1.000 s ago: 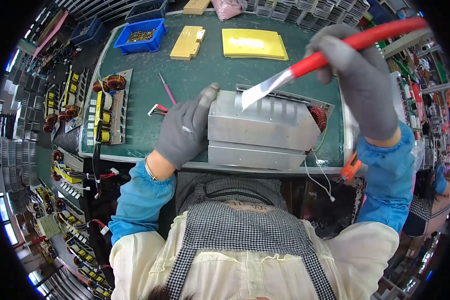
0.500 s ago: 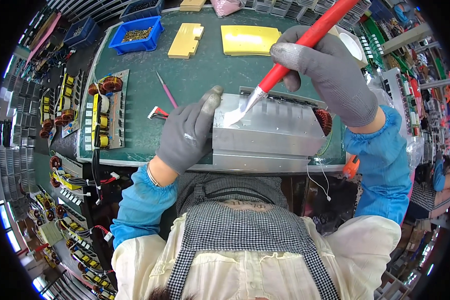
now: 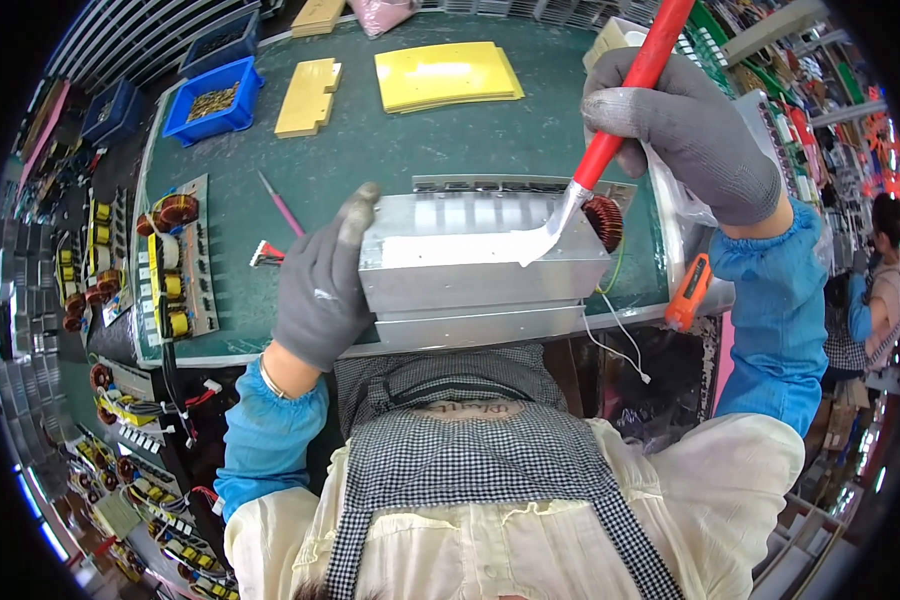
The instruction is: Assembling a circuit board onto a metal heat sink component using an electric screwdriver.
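Note:
A grey metal housing (image 3: 485, 291) lies near the front edge of the green table, with a copper-wound coil (image 3: 602, 222) at its right end. Along its upper face runs a broad stripe of white paste (image 3: 440, 249). My right hand (image 3: 685, 135), in a grey glove, is closed round the red handle of a brush (image 3: 627, 95); the bristles touch the paste at the stripe's right end. My left hand (image 3: 322, 290), also gloved, grips the housing's left end, thumb stretched along its edge. The left fingertips are partly hidden.
Beyond the housing lie yellow sheets (image 3: 445, 77), a notched yellow board (image 3: 307, 98) and a blue bin (image 3: 213, 101) of small metal parts. Left are a purple-handled pointed tool (image 3: 282, 204) and a circuit board (image 3: 182, 265). An orange tool (image 3: 688, 292) rests at the table's right front edge.
The brush has swept rightward over the housing, and the small white patch at its left has become a long stripe. My left hand stays on the left end. The whole view has shifted somewhat.

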Demonstrator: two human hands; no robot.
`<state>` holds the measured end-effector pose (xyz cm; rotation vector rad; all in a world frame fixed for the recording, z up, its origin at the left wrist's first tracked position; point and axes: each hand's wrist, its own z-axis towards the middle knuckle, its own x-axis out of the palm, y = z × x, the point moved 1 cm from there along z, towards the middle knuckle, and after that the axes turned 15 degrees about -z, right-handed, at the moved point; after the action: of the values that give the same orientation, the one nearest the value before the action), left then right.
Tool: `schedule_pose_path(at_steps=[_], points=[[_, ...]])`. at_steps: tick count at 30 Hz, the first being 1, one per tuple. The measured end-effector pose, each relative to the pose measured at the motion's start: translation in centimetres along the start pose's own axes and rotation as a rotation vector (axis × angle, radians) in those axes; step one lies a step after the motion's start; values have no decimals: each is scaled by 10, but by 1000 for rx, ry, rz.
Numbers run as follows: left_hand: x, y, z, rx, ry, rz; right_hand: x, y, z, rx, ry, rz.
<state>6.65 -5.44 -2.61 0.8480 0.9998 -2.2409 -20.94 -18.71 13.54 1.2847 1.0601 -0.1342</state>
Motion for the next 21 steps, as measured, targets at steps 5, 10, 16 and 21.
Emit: schedule_pose_path(at_steps=[5, 10, 16, 21], points=[[1, 2, -1, 27, -21, 22, -17, -16, -13, 76, 13, 14], [0, 0, -1, 9, -2, 78, -26, -9, -17, 183, -51, 46], [-3, -5, 0, -49, 20, 40, 14, 8, 8, -34, -113, 209], [-3, -5, 1, -31, -15, 37, 47, 22, 29, -224, 12, 282]])
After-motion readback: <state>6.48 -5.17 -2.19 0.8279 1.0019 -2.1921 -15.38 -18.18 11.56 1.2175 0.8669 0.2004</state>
